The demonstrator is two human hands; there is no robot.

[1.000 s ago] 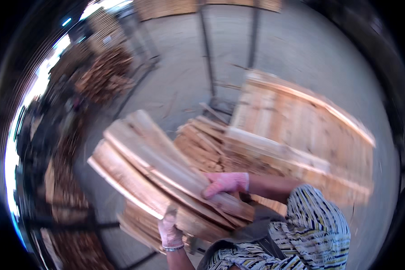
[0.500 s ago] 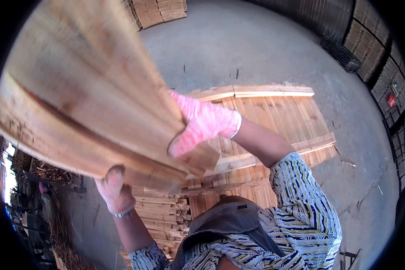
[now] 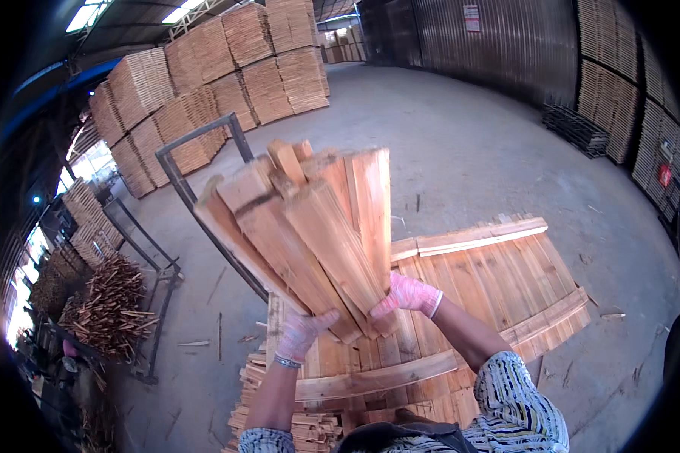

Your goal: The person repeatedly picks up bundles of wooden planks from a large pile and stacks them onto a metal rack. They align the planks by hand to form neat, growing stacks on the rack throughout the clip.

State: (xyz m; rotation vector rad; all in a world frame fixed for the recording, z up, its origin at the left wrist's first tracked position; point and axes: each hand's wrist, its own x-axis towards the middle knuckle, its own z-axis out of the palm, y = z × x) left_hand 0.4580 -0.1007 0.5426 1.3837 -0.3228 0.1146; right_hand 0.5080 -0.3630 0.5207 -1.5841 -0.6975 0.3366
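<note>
A bundle of long wooden planks stands tilted in front of me, its far ends fanned out unevenly. My left hand, in a pink and white knit glove, grips the bundle's lower left side with the thumb over the near plank. On the lower right side, my right hand in a matching glove clasps the bundle, thumb on the front. Most fingers of both hands are hidden behind the wood. Beneath and to the right lies a layer of side-by-side planks, with crosswise strips on top.
A dark metal frame rises just left of the bundle. Short wood pieces are stacked near me. Farther left lies a heap of thin sticks. Tall lumber stacks stand at the back; dark metal bars lie at the right.
The bundle has swung from the upper left to the middle, now more upright and farther from the camera. Both hands have moved lower with it, and the view has tilted up.
</note>
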